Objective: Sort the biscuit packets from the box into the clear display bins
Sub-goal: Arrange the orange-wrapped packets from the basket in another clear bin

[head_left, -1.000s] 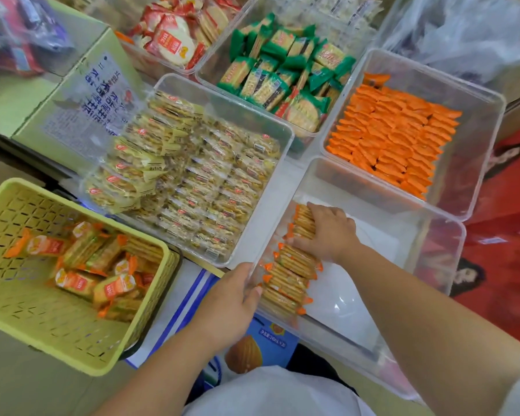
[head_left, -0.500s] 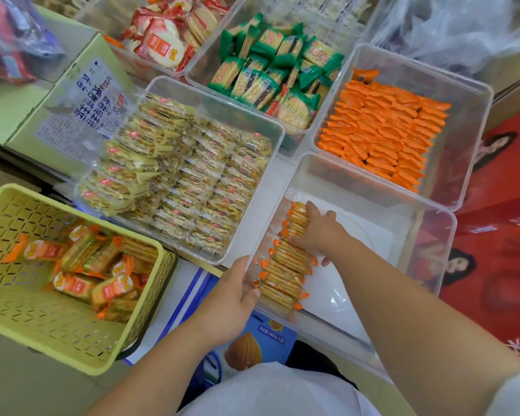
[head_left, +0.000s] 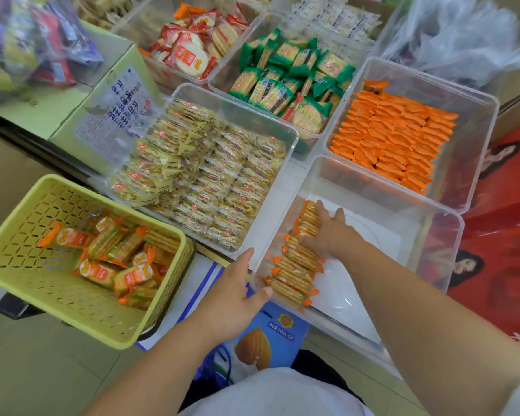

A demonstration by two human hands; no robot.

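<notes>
Pressing flat with fingers spread and straight, a person's right hand (head_left: 327,235) lies on a row of orange-trimmed biscuit packets (head_left: 294,271) lined up along the left wall of a clear display bin (head_left: 433,211), closing around none of them. The left hand (head_left: 234,295), just left of the right one and nearer the body, rests against the outside of that bin's near-left corner. Its fingers are extended along the wall, its thumb is at the rim, and nothing is enclosed in its palm. Well left of the left hand sits a yellow-green perforated basket (head_left: 72,310) holding a loose heap of similar packets (head_left: 117,259). Beyond the left hand's fingertips stands a second bin (head_left: 293,139) filled with yellow-wrapped packets (head_left: 216,181). Beyond the right hand, a third bin (head_left: 478,121) carries tight rows of orange packets (head_left: 394,139). Farther out lie green packets (head_left: 291,82) and red-and-white packets (head_left: 189,52). A blue carton (head_left: 264,340) with an almond picture shows under the left wrist
</notes>
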